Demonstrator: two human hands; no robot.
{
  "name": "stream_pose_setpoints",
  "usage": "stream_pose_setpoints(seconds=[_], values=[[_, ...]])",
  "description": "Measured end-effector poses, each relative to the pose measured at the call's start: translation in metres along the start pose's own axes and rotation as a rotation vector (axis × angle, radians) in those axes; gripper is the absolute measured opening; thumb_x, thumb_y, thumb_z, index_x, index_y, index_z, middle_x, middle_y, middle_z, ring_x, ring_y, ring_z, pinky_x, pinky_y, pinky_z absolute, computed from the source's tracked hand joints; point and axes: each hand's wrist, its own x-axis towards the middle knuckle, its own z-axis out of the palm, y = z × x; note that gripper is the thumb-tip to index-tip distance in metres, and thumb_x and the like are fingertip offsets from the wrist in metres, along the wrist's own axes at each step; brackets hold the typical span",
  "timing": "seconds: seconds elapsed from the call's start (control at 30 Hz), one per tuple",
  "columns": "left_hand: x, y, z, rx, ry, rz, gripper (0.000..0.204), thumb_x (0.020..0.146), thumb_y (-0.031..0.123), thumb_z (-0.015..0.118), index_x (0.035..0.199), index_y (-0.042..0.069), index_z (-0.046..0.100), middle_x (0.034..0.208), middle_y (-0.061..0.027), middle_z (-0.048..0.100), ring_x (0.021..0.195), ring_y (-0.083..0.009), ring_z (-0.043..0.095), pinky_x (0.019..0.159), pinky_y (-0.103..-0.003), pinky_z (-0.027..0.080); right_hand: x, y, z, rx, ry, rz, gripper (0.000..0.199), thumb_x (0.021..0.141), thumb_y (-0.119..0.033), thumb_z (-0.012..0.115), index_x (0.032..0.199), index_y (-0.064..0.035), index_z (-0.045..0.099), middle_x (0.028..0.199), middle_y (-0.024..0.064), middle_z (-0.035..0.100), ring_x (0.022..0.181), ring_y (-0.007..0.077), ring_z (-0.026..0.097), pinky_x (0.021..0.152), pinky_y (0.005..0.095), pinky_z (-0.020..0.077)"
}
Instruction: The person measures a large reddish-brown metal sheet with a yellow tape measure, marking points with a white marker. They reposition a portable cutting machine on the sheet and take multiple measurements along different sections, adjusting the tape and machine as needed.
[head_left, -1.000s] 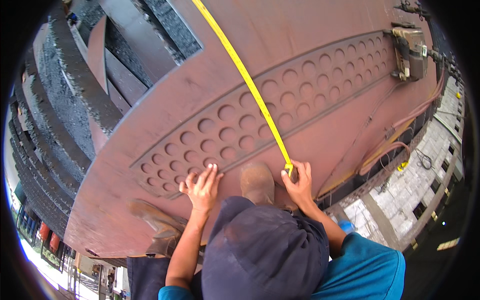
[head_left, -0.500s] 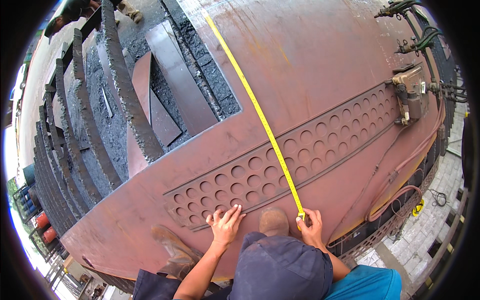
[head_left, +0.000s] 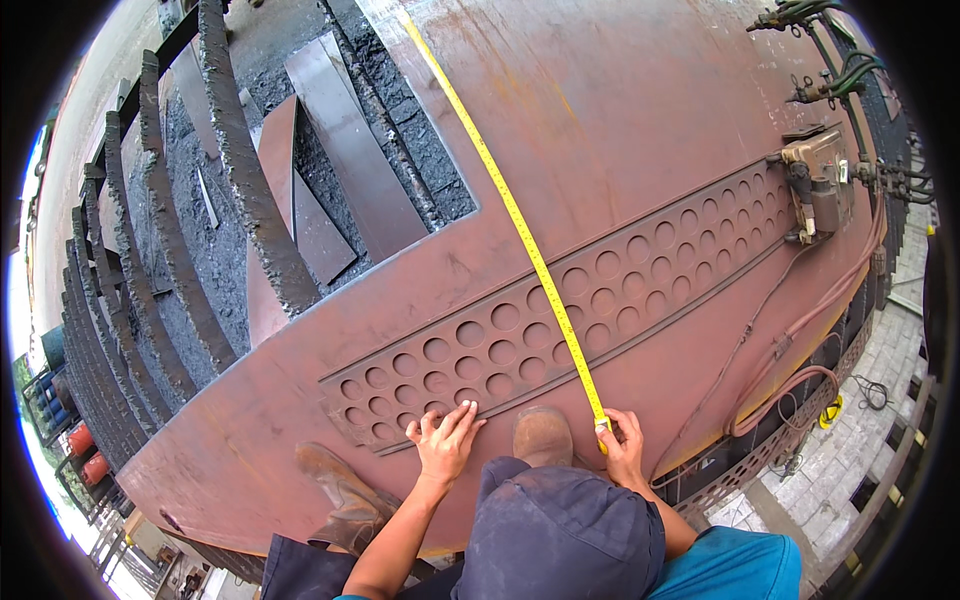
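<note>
A yellow tape measure is stretched across a reddish-brown steel plate, its blade crossing a long strip with rows of round holes. My right hand is closed around the near end of the tape, just past the strip's near edge; most of the case is hidden by the fingers. My left hand rests its fingertips on the near edge of the strip, toward its left end. Those fingers are bent and apart, with nothing held.
Left of the plate's cut edge, jagged metal slats stand over dark rubble with loose steel offcuts. A boxy machine sits at the strip's right end, with hoses trailing nearby. My boots stand on the plate.
The whole view has shifted slightly, and the person at the upper left has nearly left it. Both hands keep their places on the strip and tape.
</note>
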Motion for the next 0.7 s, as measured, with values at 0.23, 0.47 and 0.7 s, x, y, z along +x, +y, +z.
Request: stream_pose_setpoints(seconds=[0.23, 0.47, 0.7], values=[[0.003, 0.001, 0.0, 0.004, 0.02, 0.015, 0.037, 0.08, 0.038, 0.082, 0.114, 0.025, 0.078, 0.113, 0.0158, 0.069, 0.102, -0.0177, 0.052, 0.1, -0.041, 0.026, 0.0, -0.012, -0.003, 0.09, -0.031, 0.025, 0.028, 0.088, -0.01, 0.068, 0.114, 0.0022, 0.067, 0.1, 0.0069, 0.057, 0.083, 0.0141, 0.057, 0.072, 0.0284, 0.0473], [0.004, 0.0, 0.0, 0.013, 0.016, 0.015, 0.037, 0.082, 0.039, 0.081, 0.116, 0.026, 0.076, 0.113, 0.0156, 0.068, 0.104, -0.0181, 0.052, 0.101, -0.042, 0.025, 0.005, -0.007, -0.005, 0.064, -0.03, 0.001, 0.027, 0.089, -0.008, 0.067, 0.114, 0.0032, 0.067, 0.098, 0.0069, 0.056, 0.079, 0.0129, 0.057, 0.068, 0.0281, 0.0474], [0.004, 0.001, -0.003, 0.014, -0.003, 0.005, 0.037, 0.081, 0.039, 0.081, 0.116, 0.026, 0.076, 0.114, 0.0157, 0.068, 0.104, -0.0178, 0.052, 0.1, -0.042, 0.025, 0.004, -0.009, -0.002, -0.051, -0.003, 0.021, 0.029, 0.089, -0.011, 0.071, 0.116, 0.0003, 0.067, 0.097, 0.0081, 0.057, 0.083, 0.0163, 0.057, 0.073, 0.0313, 0.0478]])
